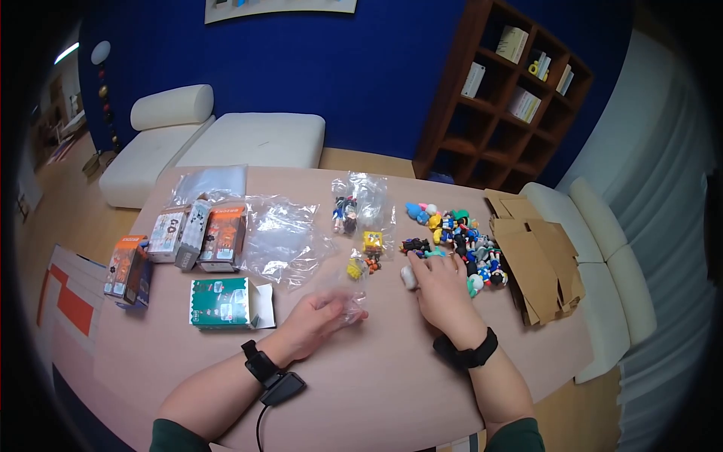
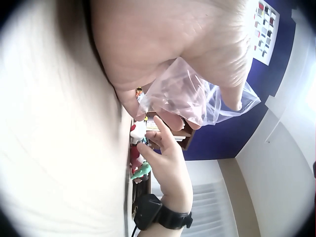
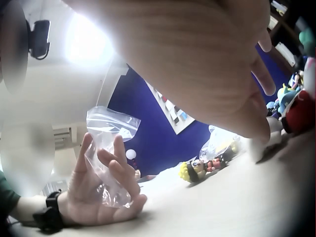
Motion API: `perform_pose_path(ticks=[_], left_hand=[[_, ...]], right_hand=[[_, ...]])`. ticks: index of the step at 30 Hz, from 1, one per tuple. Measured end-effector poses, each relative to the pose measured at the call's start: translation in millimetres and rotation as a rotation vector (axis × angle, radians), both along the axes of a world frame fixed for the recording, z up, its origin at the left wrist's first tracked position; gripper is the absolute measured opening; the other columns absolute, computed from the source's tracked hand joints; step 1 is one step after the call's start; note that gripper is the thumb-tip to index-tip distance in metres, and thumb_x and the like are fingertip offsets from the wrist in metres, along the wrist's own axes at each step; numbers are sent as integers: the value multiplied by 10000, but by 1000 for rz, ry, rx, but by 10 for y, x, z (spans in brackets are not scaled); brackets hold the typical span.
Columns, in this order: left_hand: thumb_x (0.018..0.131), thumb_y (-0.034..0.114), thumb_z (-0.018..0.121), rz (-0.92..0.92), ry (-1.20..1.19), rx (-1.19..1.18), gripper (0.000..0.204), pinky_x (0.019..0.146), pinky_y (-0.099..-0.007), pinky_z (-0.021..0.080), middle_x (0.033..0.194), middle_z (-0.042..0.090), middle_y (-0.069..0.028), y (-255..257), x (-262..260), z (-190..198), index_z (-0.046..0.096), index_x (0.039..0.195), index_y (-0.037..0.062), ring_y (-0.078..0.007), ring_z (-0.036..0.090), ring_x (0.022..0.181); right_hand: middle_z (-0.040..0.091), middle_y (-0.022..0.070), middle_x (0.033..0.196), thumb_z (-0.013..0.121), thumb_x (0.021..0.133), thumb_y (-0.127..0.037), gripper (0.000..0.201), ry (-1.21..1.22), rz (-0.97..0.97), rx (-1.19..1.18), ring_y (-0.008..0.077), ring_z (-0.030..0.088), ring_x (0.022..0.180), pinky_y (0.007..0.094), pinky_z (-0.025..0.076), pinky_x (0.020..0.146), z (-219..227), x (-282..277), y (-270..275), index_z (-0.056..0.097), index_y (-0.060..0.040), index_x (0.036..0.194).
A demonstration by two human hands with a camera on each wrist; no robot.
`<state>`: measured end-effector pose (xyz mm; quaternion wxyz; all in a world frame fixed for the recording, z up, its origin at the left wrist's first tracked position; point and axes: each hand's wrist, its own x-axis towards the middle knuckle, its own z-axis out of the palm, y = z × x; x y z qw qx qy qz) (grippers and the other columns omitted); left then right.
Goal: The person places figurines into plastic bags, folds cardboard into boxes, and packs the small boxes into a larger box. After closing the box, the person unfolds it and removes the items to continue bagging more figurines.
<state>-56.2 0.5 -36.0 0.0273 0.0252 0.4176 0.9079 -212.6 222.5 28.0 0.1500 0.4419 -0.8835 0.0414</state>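
My left hand (image 1: 320, 320) holds a clear zip bag (image 3: 113, 129) between curled fingers and thumb; nothing shows inside the bag. The right hand (image 1: 444, 294) reaches over the left edge of a pile of small figures (image 1: 459, 233), palm down with fingers spread. Beside its thumb lies a white-headed figure (image 1: 409, 277); in the right wrist view its red body (image 3: 299, 112) also shows. Whether the fingertips touch it I cannot tell. Between the hands, farther back, lies a yellow-haired figure (image 1: 355, 268), also visible in the right wrist view.
Small boxes (image 1: 222, 237) and a green box (image 1: 220, 303) stand at the left. Clear bags (image 1: 282, 233) lie behind the left hand, and bagged figures (image 1: 346, 214) lie farther back. Flattened cardboard (image 1: 531, 256) is right of the pile. A yellow block (image 1: 373, 241) sits mid-table.
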Motion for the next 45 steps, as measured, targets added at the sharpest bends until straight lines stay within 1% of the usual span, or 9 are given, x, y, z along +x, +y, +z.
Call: perform_pose_path(ticks=[5,8,14,16,23,26,30,35,45], left_hand=[[981,475,643,-46,128,11,648,1079,-384,454,1118,659,-103,-3,-34,-38,544,1375,-31,-245,623,1181],[970,567,598,-70,148,90,724,1086,-414,437,1057,651,-80,7,-21,25,541,1387,-22,-250,618,1163],[992,599,532,-53,69,44,744,1060,-431,441,1099,669,-102,13,4,18,534,1396,-26,-260,628,1129],[1003,577,533,-35,61,39,721,1051,-430,448,1124,676,-112,8,17,15,535,1394,-29,-257,635,1113],[956,605,596,-86,1,-57,764,1006,-437,501,1186,672,-150,-43,30,14,540,1358,-42,-306,640,1163],[940,614,614,-77,-38,-57,772,928,-419,545,1225,657,-167,-55,36,-9,543,1349,-38,-309,650,1149],[893,646,658,-104,-41,-73,813,852,-393,571,1231,663,-163,-48,48,-15,556,1343,-23,-284,671,1106],[987,454,640,-187,21,-25,598,875,-393,577,1152,691,-118,-74,51,-67,559,1363,-4,-233,706,978],[985,397,669,-273,132,-138,651,1081,-340,441,1356,618,-102,-24,23,20,485,1464,-4,-180,585,1249]], right_hand=[[625,111,1192,633,835,-31,365,-132,0,92,325,543,1216,568,323,1120,41,-4,-4,674,-119,1186],[644,106,1169,648,867,-72,247,-66,131,-64,309,546,1226,559,315,1125,-1,-21,-20,691,-103,1108],[690,146,1105,709,861,-143,232,-653,140,21,309,666,1092,442,501,937,312,192,-169,696,-96,1087],[691,152,1070,708,876,-155,238,-713,209,-147,311,690,966,391,538,837,305,234,-161,685,-72,1098],[641,141,1071,712,873,-70,278,-490,242,-323,291,673,946,376,548,807,598,302,-95,650,-38,1142],[615,101,1111,696,873,-3,315,-693,186,-569,211,651,971,291,523,832,753,366,-100,635,-26,1181],[639,111,1172,706,867,-16,339,-650,551,-524,244,646,1017,333,515,878,921,420,-61,641,-33,1199],[652,140,1133,714,843,-34,354,-480,562,-350,334,637,1049,414,511,902,879,545,-119,655,-41,1192],[677,101,1007,692,885,-93,284,-626,553,-312,313,646,990,397,513,860,676,573,-179,679,-71,1167]])
